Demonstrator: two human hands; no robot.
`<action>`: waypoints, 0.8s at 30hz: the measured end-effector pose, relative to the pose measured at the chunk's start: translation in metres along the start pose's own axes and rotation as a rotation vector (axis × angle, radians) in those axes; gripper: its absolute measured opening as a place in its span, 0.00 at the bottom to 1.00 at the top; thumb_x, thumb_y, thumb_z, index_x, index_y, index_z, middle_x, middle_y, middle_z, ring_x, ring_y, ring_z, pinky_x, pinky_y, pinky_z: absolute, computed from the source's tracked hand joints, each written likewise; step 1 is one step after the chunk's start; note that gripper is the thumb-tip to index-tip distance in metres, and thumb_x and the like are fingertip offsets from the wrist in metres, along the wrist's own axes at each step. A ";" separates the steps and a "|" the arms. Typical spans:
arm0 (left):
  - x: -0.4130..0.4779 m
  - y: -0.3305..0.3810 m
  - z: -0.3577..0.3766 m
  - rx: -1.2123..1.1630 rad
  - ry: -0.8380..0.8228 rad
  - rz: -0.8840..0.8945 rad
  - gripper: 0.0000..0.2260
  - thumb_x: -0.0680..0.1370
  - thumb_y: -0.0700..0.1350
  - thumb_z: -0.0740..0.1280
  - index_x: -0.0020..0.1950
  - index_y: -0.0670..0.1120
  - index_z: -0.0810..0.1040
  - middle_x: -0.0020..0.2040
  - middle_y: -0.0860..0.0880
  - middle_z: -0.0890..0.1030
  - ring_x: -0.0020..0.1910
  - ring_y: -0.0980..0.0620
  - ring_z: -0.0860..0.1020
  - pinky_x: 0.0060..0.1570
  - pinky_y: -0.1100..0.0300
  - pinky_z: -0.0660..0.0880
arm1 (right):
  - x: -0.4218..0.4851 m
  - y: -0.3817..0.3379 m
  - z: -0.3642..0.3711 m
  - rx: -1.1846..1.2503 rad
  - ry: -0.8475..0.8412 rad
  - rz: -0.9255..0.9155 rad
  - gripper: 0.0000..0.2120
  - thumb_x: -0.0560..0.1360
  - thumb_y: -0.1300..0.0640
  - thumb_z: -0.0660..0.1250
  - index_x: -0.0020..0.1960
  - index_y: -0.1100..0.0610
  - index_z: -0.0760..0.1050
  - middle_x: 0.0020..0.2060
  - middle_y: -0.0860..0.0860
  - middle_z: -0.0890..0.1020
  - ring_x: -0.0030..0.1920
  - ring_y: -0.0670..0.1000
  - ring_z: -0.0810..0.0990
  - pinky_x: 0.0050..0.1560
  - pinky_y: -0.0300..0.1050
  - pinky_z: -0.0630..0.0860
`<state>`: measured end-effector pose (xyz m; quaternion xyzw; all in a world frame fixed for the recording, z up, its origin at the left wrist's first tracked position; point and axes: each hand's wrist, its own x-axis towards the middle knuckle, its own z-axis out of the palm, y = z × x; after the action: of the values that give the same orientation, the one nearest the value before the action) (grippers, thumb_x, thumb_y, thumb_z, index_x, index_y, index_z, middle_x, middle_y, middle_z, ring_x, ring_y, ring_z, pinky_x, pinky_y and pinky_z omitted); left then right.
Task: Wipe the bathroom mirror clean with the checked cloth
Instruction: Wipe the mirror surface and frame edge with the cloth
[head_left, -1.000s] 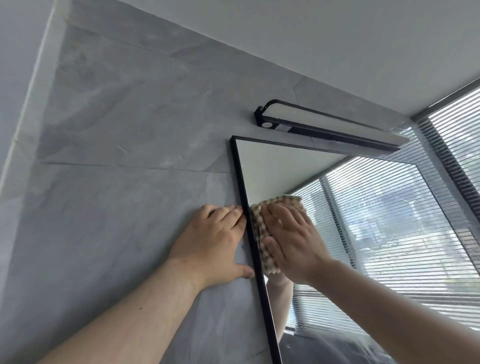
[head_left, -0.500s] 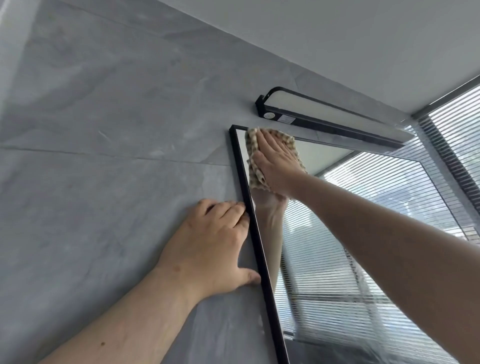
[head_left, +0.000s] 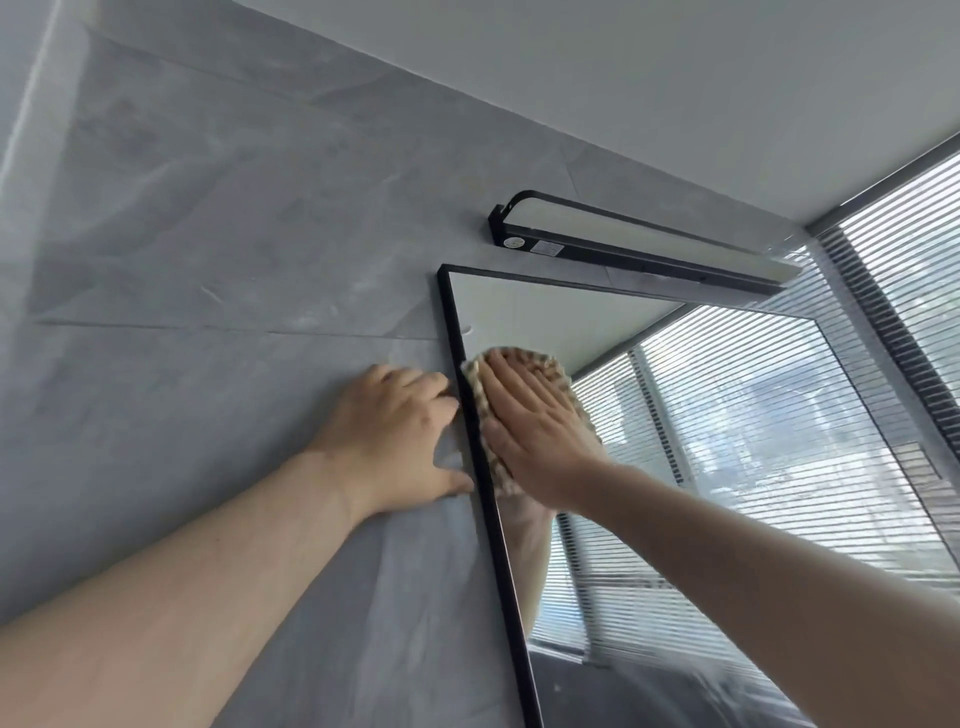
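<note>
Two hands | right hand (head_left: 530, 431) flat pressing checked cloth (head_left: 550, 366) | lamp (head_left: 644, 244) stickers unreadable

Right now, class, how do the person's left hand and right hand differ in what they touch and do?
The left hand rests bare on the grey tiled wall; the right hand presses the beige checked cloth onto the black-framed mirror. Both lie flat, fingers extended, beside the frame.

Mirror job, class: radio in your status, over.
Left hand flat on wall. Right hand pressing checked cloth on mirror, near left edge. Small smudge above cloth. Nothing blocking.
</note>
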<state>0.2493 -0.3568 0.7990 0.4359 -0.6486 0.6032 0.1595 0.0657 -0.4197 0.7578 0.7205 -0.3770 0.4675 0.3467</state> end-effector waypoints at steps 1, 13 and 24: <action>0.005 -0.007 -0.001 0.008 -0.009 -0.010 0.55 0.57 0.78 0.42 0.76 0.48 0.67 0.77 0.47 0.65 0.75 0.47 0.63 0.74 0.52 0.56 | -0.009 -0.002 0.003 -0.009 -0.001 0.001 0.26 0.85 0.43 0.43 0.75 0.41 0.30 0.74 0.37 0.33 0.74 0.39 0.29 0.67 0.32 0.23; 0.008 -0.007 0.014 0.087 0.003 -0.044 0.56 0.62 0.78 0.36 0.82 0.45 0.51 0.82 0.44 0.51 0.81 0.47 0.49 0.79 0.48 0.44 | 0.083 0.009 -0.007 0.098 0.082 0.126 0.26 0.85 0.43 0.43 0.80 0.42 0.41 0.80 0.43 0.42 0.79 0.44 0.39 0.77 0.43 0.36; 0.040 -0.013 0.009 -0.004 0.040 -0.095 0.64 0.51 0.83 0.44 0.78 0.44 0.61 0.79 0.46 0.60 0.79 0.47 0.54 0.78 0.51 0.45 | 0.101 0.070 -0.010 0.189 0.150 0.260 0.26 0.85 0.45 0.45 0.81 0.46 0.45 0.81 0.44 0.45 0.79 0.44 0.41 0.75 0.42 0.36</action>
<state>0.2391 -0.3781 0.8342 0.4537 -0.6250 0.6022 0.2021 0.0285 -0.4663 0.8656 0.6582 -0.3942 0.5943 0.2411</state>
